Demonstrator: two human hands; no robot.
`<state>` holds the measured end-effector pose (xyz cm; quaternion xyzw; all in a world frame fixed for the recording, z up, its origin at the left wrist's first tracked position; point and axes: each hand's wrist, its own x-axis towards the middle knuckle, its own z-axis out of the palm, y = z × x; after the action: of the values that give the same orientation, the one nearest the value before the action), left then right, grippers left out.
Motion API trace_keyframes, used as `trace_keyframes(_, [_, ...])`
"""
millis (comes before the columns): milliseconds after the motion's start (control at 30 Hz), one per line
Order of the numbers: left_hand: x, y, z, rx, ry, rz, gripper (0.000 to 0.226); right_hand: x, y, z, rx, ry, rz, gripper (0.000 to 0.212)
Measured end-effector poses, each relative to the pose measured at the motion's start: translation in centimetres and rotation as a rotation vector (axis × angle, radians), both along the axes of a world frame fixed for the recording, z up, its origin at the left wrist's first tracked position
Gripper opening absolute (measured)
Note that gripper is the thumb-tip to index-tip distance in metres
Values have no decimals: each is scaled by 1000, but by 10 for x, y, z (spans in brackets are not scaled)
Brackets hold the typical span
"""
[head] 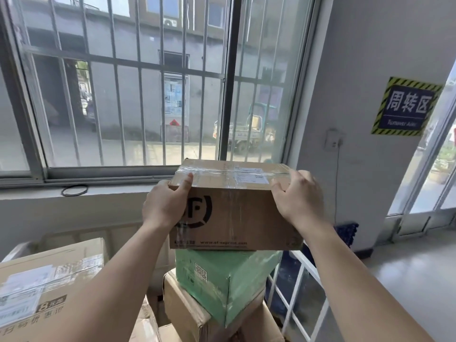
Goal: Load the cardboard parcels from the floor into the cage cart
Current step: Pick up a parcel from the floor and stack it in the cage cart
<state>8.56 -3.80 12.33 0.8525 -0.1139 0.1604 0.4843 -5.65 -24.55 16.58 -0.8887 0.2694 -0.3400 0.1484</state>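
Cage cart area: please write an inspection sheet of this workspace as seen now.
Surface: grey floor, bare at right.
Job's things: brown taped SF cardboard parcel sits on green wrapped box, atop a plain brown carton; white cage cart bars beside.
Clutter: large printed carton at left.
Grips: left hand and right hand hold the parcel's sides.
Cables: black loop on sill; wall wire.
Surroundings: barred window, blue sign.

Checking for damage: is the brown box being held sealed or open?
Sealed. Clear tape runs across the closed top flaps of the brown box, gripped by left hand and right hand.
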Motion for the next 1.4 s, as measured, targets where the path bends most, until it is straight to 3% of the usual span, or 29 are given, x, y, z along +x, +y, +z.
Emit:
trace_keyframes(333, [-9, 40, -1, 55, -89, -67, 64, 27, 61, 11, -124, -46, 194, 46])
trace_keyframes(500, [2, 102, -20, 75, -45, 55, 49, 47, 121, 8, -227, -154, 361, 36])
trace_keyframes(667, [26, 199, -58, 173, 104, 241, 56, 79, 200, -12, -172, -183, 547, 33])
trace_keyframes(767, [41, 266, -81, 277, 298, 357, 71, 106, 244, -38, -69, -33, 619, 39])
trace_keyframes(867, [49, 325, -99, 323, 467, 436, 71, 137, 278, -77, 42, 238, 611, 46])
trace_keyframes(1033, [60, 383, -139, 397, 712, 348, 82, 167, 310, -153, 171, 659, 454, 46])
trace_keyframes(1100, [64, 393, -155, 404, 746, 245, 72, 169, 316, -176, 266, 741, 407, 51])
trace_keyframes(1200, [72, 397, -167, 398, 701, 182, 34, 173, 322, -200, 381, 756, 354, 52])
trace_keyframes(1233, [75, 398, -167, 391, 684, 179, 35, 174, 323, -206, 405, 729, 346, 49])
trace_keyframes(1333, [88, 398, -174, 381, 690, 169, 76, 176, 326, -213, 446, 654, 306, 42])
trace_keyframes(1400, [96, 399, -177, 358, 681, 170, 81, 177, 326, -215, 459, 626, 285, 41])
